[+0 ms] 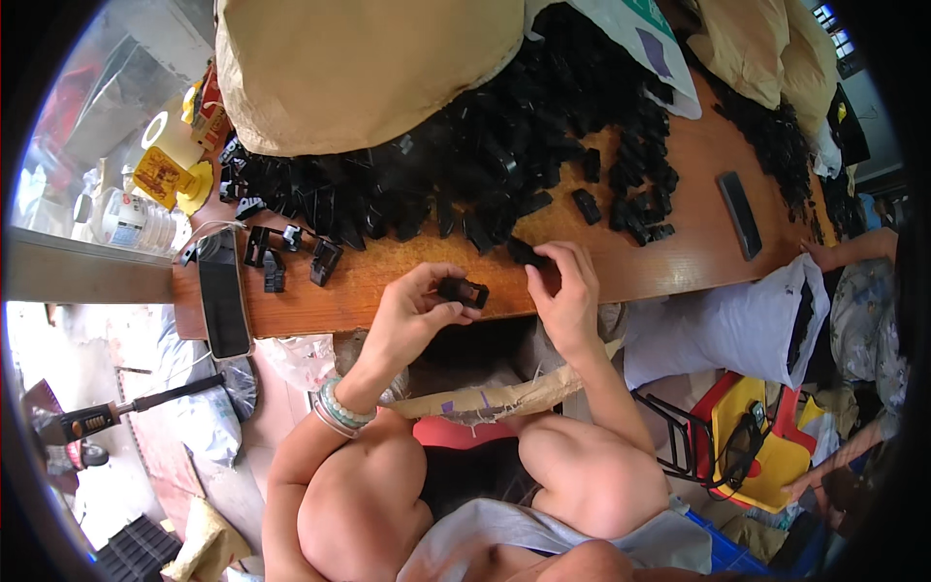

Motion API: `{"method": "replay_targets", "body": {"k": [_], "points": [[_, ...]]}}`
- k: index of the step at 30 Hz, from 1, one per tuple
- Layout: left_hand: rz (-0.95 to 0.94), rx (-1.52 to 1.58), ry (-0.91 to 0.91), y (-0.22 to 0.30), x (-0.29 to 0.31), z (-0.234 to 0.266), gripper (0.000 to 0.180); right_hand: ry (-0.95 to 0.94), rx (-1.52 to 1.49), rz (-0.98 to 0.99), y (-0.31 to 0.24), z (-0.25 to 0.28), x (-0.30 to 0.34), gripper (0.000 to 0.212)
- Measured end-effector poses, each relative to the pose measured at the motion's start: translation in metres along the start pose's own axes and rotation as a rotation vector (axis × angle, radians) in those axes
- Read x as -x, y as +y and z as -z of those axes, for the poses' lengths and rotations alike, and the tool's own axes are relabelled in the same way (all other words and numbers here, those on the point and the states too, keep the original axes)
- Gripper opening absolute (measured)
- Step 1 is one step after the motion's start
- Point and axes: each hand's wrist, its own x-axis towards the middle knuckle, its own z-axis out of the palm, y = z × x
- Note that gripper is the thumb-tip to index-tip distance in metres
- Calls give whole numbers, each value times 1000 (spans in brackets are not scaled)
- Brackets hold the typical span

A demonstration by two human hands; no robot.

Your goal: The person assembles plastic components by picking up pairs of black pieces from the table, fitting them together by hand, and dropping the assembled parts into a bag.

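Knees [465, 485] sit nearest my view. Left hand [412, 315] pinches a small black plastic clip [463, 291] just above the wooden table [388, 276] edge. Right hand [567, 291] pinches another black clip [529, 253] lying on the tabletop. Beyond, a black clip pile [485, 155] spreads under a tan sack [359, 68]

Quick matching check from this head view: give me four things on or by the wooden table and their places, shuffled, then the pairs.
1. small black plastic clip
2. black smartphone
3. yellow tape roll
4. long flat black bar

A. table's right part
B. table's left front edge
C. held in left hand
D. far left corner

Pairs: 1-C, 2-B, 3-D, 4-A
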Motion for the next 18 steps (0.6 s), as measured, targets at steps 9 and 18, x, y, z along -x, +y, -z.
{"method": "replay_targets", "body": {"k": [9, 18], "points": [[-39, -208, -33, 2, 3, -11, 33, -187, -531, -23, -28, 10, 10, 23], [-171, -319, -39, -1, 8, -17, 30, -179, -451, 117, -32, 9, 13, 29]]}}
